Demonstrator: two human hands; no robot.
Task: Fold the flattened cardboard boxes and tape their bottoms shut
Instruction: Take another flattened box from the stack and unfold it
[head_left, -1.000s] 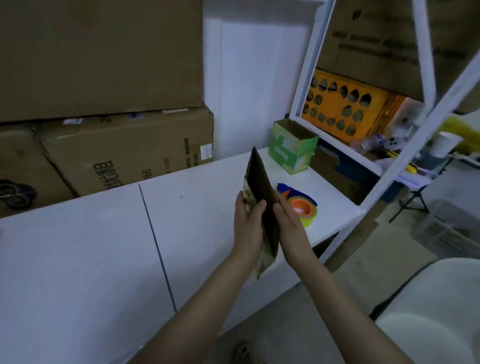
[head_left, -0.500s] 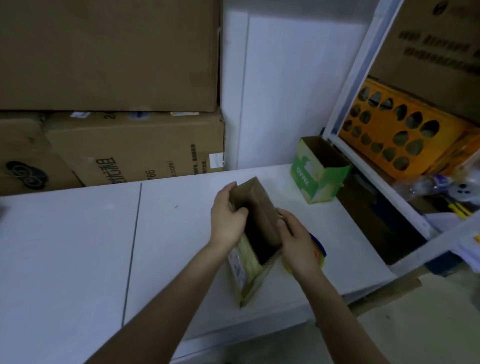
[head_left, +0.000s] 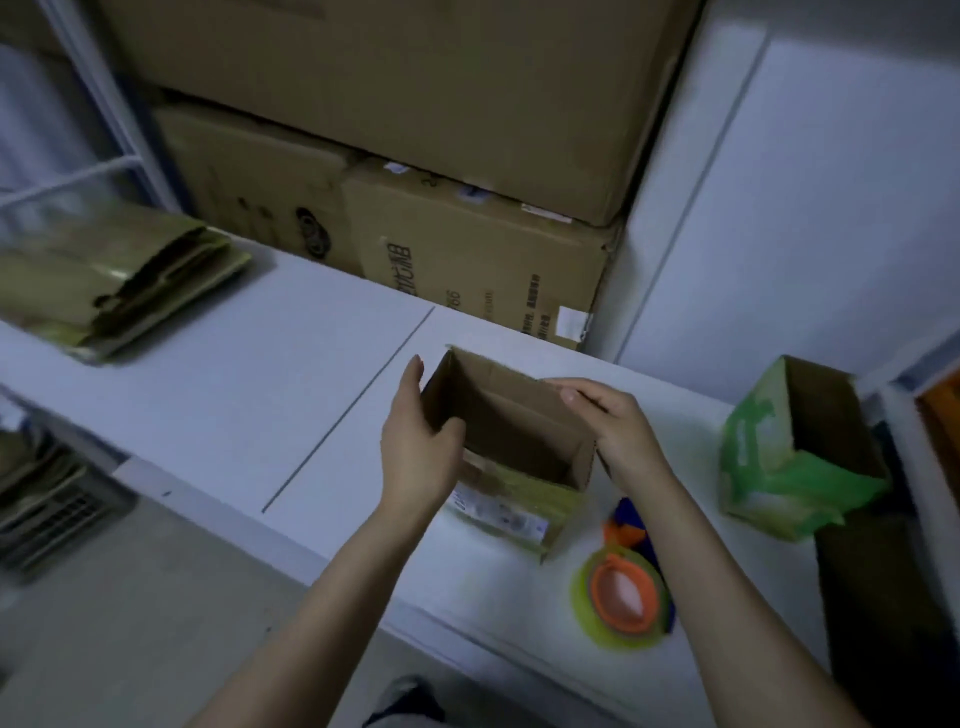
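White counter (head_left: 249, 395) before stacked cartons (head_left: 467, 260), flattened boxes (head_left: 119, 280) at its left end, open box (head_left: 519, 431) at centre, left hand (head_left: 415, 452) gripping its left wall, right hand (head_left: 618, 426) pinching its right rim, tape roll (head_left: 621, 597) near.

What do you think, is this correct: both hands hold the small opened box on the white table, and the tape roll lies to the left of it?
Not quite. The head view shows the tape roll lying to the right of the box, not the left. The rest is correct: the left hand and right hand hold the opened box on the white table.
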